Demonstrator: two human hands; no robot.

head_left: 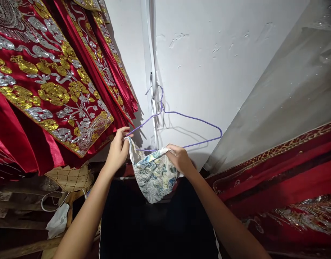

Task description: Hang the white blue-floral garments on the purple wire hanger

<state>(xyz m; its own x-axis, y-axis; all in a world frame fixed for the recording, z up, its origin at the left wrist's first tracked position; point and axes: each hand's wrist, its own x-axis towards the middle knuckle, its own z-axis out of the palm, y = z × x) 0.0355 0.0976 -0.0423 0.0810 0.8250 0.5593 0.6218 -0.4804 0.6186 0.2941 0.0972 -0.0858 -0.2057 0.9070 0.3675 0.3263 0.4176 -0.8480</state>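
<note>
A purple wire hanger (191,117) hangs by its hook from a white strip on the wall. In front of its lower bar droops a small garment (154,176) with a white, blue and yellow floral print and a light band along its upper edge. My left hand (119,146) pinches one end of that band at the hanger's left corner, its fingertips partly behind the wire. Closed on the band's other end is my right hand (178,157), just below the bottom wire. Whether the left corner runs inside the garment is partly hidden.
Red satin costumes (54,90) with gold and silver sequins hang at the left. Translucent plastic sheeting (259,108) covers the right side above more red embroidered cloth (279,180). A white cable (42,205) and crumpled white plastic (57,219) lie at lower left.
</note>
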